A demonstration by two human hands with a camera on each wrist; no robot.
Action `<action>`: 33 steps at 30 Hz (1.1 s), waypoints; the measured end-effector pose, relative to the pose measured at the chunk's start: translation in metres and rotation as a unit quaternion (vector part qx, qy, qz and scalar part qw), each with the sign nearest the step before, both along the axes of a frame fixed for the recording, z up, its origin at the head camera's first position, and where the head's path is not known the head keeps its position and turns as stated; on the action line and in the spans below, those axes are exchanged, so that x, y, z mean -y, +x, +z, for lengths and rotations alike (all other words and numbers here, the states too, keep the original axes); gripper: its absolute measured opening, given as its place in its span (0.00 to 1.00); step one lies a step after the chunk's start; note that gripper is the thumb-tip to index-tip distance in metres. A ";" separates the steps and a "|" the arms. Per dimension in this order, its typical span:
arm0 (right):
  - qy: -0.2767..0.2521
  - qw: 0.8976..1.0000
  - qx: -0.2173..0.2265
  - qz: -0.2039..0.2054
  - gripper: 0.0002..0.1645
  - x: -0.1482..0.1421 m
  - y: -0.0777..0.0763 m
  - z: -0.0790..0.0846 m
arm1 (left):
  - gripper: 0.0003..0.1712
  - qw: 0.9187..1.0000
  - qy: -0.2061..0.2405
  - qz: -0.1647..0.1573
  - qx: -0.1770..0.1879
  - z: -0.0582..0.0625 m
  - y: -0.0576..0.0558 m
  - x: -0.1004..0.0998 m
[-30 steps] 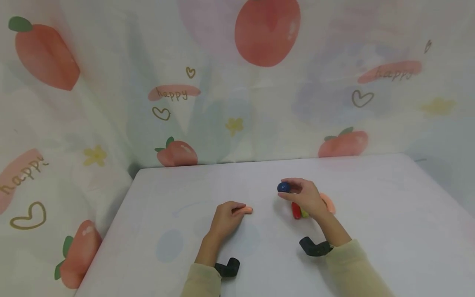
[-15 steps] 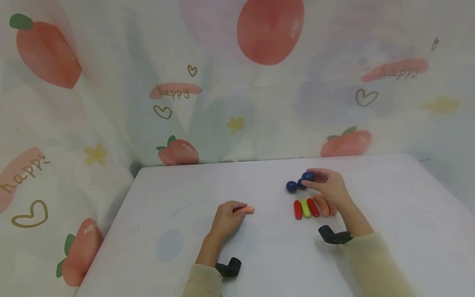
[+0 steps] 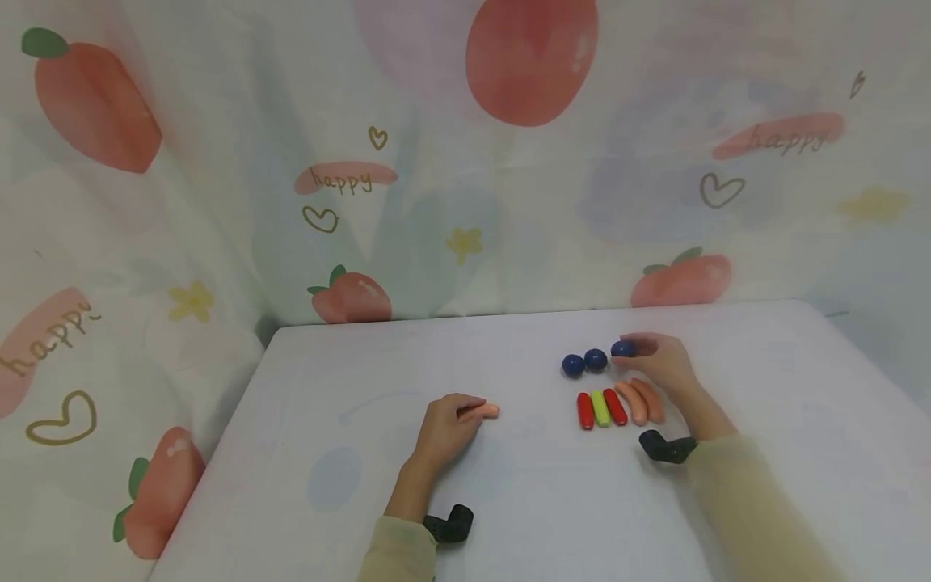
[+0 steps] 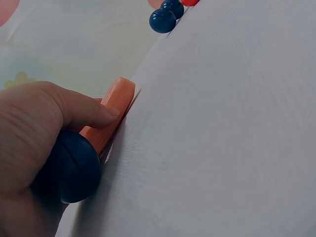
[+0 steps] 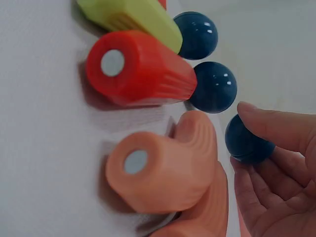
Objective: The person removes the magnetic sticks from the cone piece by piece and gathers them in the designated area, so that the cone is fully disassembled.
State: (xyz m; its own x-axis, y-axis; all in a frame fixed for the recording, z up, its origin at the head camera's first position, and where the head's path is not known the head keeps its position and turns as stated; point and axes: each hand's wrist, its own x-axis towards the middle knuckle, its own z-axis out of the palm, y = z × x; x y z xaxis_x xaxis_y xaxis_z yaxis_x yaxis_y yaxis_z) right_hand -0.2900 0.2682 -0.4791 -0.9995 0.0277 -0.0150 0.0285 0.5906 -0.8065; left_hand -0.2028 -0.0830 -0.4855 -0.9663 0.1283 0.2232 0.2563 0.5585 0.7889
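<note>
My right hand [image 3: 665,364] pinches a blue ball [image 3: 622,348] between thumb and fingers, at the right end of a row with two other blue balls [image 3: 595,360] on the table. Below it lie a red rod [image 3: 585,411], a lime-green rod [image 3: 600,408], another red rod [image 3: 615,406] and two curved orange pieces [image 3: 640,402]. The right wrist view shows a silver disc in the red rod's end [image 5: 112,62]. My left hand [image 3: 445,428] pinches an orange rod [image 4: 118,94] low over the table. In the left wrist view, another blue ball [image 4: 76,165] sits beneath that hand's thumb.
The white table [image 3: 538,501] ends at a patterned cloth backdrop [image 3: 524,202] at the back and left. Each wrist carries a black camera mount, the left one [image 3: 449,524] and the right one [image 3: 665,446].
With a blue ball pinched, my right hand has moved right, uncovering two balls, the coloured rods and the curved orange pieces. My left hand has stayed in place.
</note>
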 end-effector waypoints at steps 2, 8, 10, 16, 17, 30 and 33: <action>-0.007 1.000 0.020 0.003 0.36 0.008 0.009 0.015 | 0.16 1.000 0.002 0.001 0.002 0.000 0.000 0.000; 0.016 0.999 0.045 0.023 0.32 0.014 0.014 0.023 | 0.13 1.000 0.004 -0.003 -0.007 0.000 0.001 0.000; 0.025 0.998 0.048 0.027 0.32 0.013 0.011 0.019 | 0.10 1.000 0.001 -0.004 -0.008 -0.001 0.001 0.001; 0.029 0.998 0.031 0.052 0.32 0.014 0.010 0.016 | 0.08 1.000 -0.003 -0.004 -0.009 -0.001 0.002 0.002; 0.027 0.998 0.027 0.056 0.32 0.015 0.010 0.017 | 0.08 1.000 -0.003 -0.003 -0.010 0.000 0.002 0.002; 0.026 0.997 0.053 0.058 0.43 0.013 0.017 0.028 | 0.09 1.000 0.000 -0.004 -0.013 -0.001 0.000 0.000; 0.026 0.998 0.043 0.047 0.43 0.017 0.022 0.033 | 0.09 1.000 0.000 -0.004 -0.009 0.000 0.001 0.001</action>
State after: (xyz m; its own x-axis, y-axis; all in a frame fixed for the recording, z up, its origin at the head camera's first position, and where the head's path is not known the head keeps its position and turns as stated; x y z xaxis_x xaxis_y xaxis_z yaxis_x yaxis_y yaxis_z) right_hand -0.2677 0.2517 -0.4461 -0.9927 -0.0637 -0.1026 0.0390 0.6347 -0.7718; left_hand -0.2019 -0.0837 -0.4853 -0.9613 0.1361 0.2396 0.2742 0.5567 0.7841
